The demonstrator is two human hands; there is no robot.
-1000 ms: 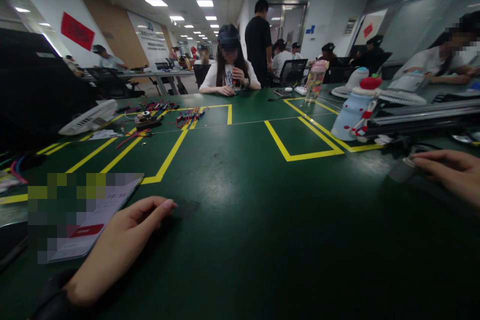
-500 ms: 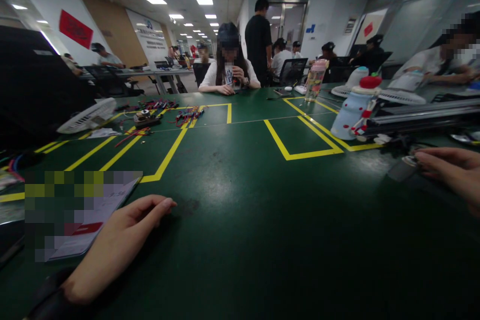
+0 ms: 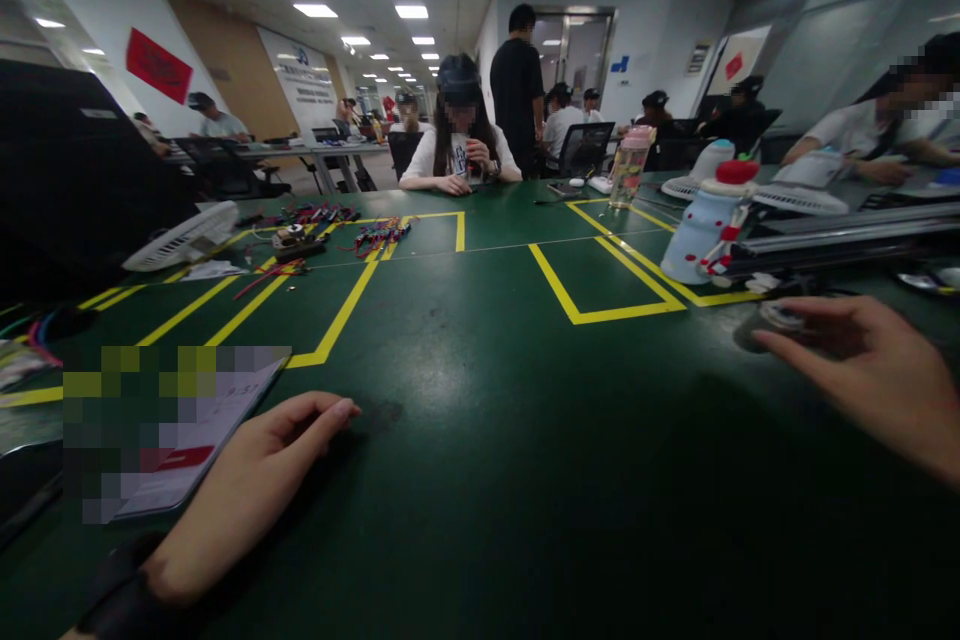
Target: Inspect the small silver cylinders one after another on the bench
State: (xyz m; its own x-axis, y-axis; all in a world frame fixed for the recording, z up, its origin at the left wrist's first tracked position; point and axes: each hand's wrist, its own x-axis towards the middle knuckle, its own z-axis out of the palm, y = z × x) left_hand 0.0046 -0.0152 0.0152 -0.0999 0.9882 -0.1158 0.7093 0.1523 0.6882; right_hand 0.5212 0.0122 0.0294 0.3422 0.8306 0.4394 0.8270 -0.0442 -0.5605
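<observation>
My left hand (image 3: 259, 475) rests on the green table (image 3: 480, 480), thumb against the curled fingers, with nothing visible in it. Beside and partly under that hand lies a tablet-like device (image 3: 176, 490), its lit screen partly blurred out. My right hand (image 3: 862, 365) is at the right side, thumb and fingers closed around a small grey cylinder with a silvery top (image 3: 754, 328). The cylinder looks smeared and see-through at its lower part, so its kind is unclear. Just beyond it stands a light-blue bottle (image 3: 690, 235) with a red top.
Dark metal rails (image 3: 847, 235) and white fans (image 3: 802, 190) lie at the right. Tangled wires (image 3: 382, 235), another white fan (image 3: 184, 235) and yellow tape (image 3: 349, 305) are at the left. A pink-lidded bottle (image 3: 630, 170) stands farther back. A person (image 3: 461, 145) sits opposite.
My right hand has moved left and further into view, carrying the grey cylinder with it. The left hand stays in about the same place.
</observation>
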